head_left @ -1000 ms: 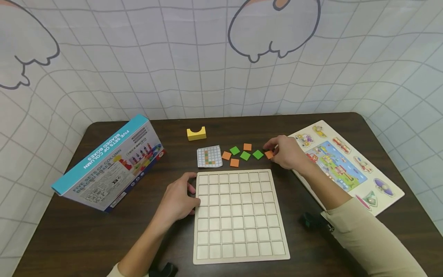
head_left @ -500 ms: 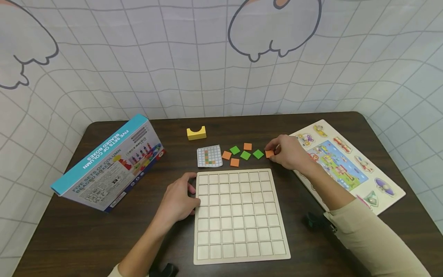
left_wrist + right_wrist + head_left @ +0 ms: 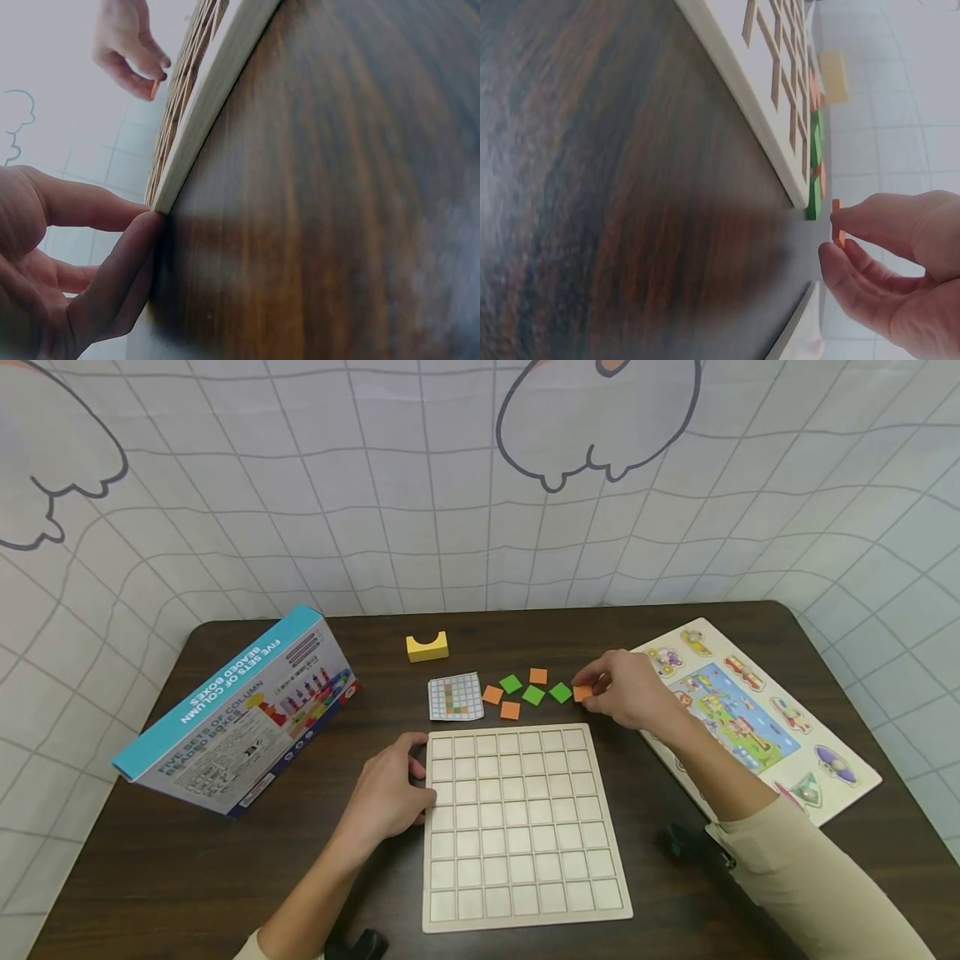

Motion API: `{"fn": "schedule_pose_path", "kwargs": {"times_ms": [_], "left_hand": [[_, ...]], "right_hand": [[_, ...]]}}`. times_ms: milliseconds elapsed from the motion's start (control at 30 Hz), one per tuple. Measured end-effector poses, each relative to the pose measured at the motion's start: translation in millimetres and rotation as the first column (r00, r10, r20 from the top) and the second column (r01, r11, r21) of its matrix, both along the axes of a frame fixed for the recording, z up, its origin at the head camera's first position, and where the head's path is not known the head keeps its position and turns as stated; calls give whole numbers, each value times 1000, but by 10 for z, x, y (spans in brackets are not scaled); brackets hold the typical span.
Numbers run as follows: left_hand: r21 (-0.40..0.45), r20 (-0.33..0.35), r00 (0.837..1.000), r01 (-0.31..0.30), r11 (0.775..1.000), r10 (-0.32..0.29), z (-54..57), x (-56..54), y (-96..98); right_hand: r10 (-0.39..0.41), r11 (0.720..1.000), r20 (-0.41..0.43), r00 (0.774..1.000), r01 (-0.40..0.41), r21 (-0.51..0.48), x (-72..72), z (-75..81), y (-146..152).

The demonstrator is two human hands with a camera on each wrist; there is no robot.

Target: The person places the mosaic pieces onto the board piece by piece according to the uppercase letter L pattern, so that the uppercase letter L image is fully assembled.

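Currently, I note my right grip (image 3: pixel 630 690) pinching the rightmost orange square (image 3: pixel 582 693); the board (image 3: pixel 518 814) lies to that pinch's near left, its left edge touched by my loosely curved left grip (image 3: pixel 387 787).

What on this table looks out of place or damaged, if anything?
Nothing visible looks spilled or damaged. The printed toy box and the picture puzzle board sit askew to the edge of the table, unlike the roughly aligned grid board.
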State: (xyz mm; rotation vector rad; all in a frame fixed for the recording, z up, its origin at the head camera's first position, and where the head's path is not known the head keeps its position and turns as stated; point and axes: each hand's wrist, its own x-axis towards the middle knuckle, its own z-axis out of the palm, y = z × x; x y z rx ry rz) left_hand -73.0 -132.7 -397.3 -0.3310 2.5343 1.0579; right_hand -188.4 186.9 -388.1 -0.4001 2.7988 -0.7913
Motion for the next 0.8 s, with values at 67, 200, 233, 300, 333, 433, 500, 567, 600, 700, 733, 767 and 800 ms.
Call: {"fn": "schedule_pose_path", "kwargs": {"times_ms": [67, 200, 233, 300, 333, 433, 500, 567, 600, 700, 733, 767, 800], "left_hand": [[2, 1, 1000, 2, 1000, -2, -2, -1, 3], [9, -3, 1000, 7, 1000, -7, -5, 0, 4], [11, -3, 1000, 8, 1000, -8, -4, 1, 5], [16, -2, 1000, 8, 1000, -8, -1, 2, 3], [17, -2, 1000, 8, 1000, -8, 1, 3, 2], [22, -3, 1000, 8, 1000, -8, 3, 5, -3], [22, -2, 1000, 6, 1000, -6, 5, 4, -7], [23, -2, 1000, 3, 1000, -3, 3, 2, -9], [23, -2, 1000, 1, 1000, -1, 2, 1, -9], [23, -2, 1000, -2, 1000, 2, -2, 0, -13], [23, -3, 1000, -2, 1000, 2, -3, 2, -14], [23, -4, 1000, -2, 1000, 3, -4, 2, -14], [22, -5, 1000, -1, 1000, 1, -4, 4, -15]], "right_hand": [[4, 1000, -3, 1000, -4, -3, 19, 3, -13], [18, 1000, -20, 1000, -19, -19, 44, -5, -40], [23, 999, -27, 999, -23, -24, 50, -9, -48], [31, 999, -37, 999, -33, -33, 66, -10, -62], [35, 999, -38, 999, -36, -39, 78, -7, -71], [44, 998, -39, 998, -46, -50, 119, 9, -109], [45, 997, -36, 998, -47, -55, 149, 22, -141], [46, 997, -33, 998, -48, -63, 175, 31, -179], [47, 996, -33, 998, -49, -68, 189, 36, -198], [57, 994, -30, 998, -59, -90, 230, 42, -257], [61, 993, -24, 998, -63, -101, 243, 42, -277], [66, 992, -21, 998, -67, -109, 258, 44, -296], [69, 991, -19, 997, -71, -113, 271, 41, -313]]}}
